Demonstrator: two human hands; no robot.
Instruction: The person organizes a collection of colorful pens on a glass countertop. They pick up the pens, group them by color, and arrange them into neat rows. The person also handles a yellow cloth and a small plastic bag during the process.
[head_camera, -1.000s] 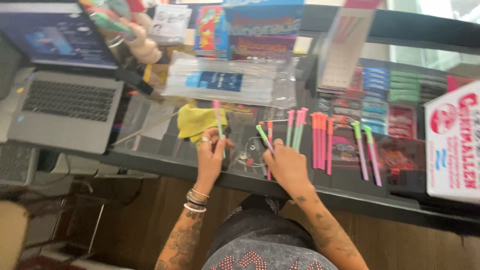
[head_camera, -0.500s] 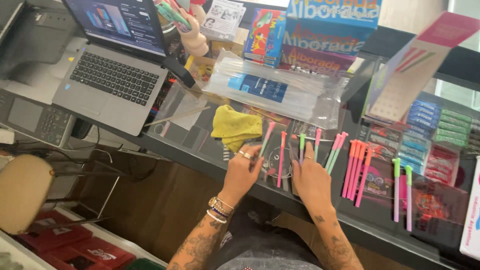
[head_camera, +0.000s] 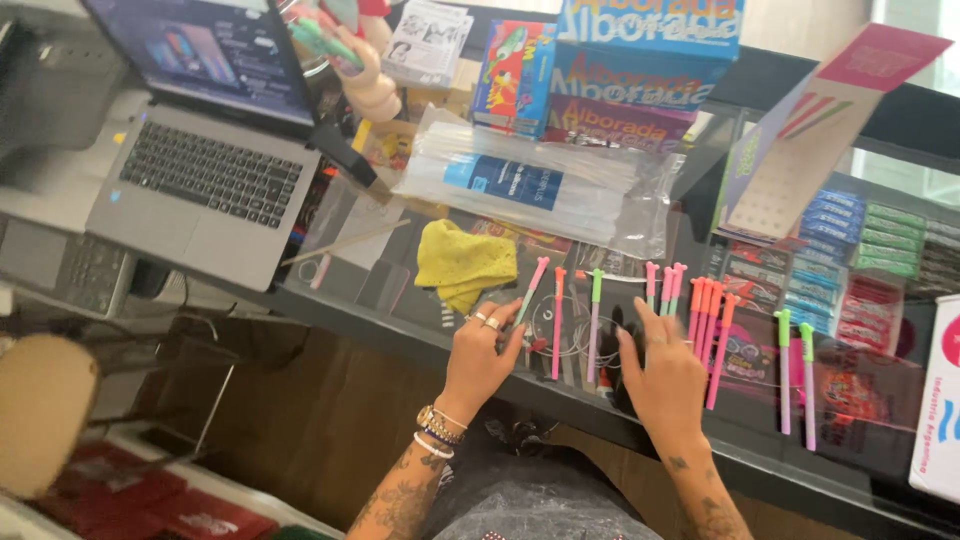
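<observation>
Left hand (head_camera: 480, 350) pinches the lower end of a pink pen (head_camera: 530, 292) whose long axis runs up and away across the glass counter (head_camera: 400, 300); right hand (head_camera: 662, 380) rests flat, fingers apart, farther off.

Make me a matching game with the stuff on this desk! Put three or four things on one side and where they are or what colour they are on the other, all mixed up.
Things:
1. cloth
2. laptop
3. left hand
4. right hand

Descriptions:
A. flat on the glass counter, fingers spread
B. yellow and crumpled
C. holding a pink pen
D. open, at the far left

Pairs: 1-B, 2-D, 3-C, 4-A
</observation>
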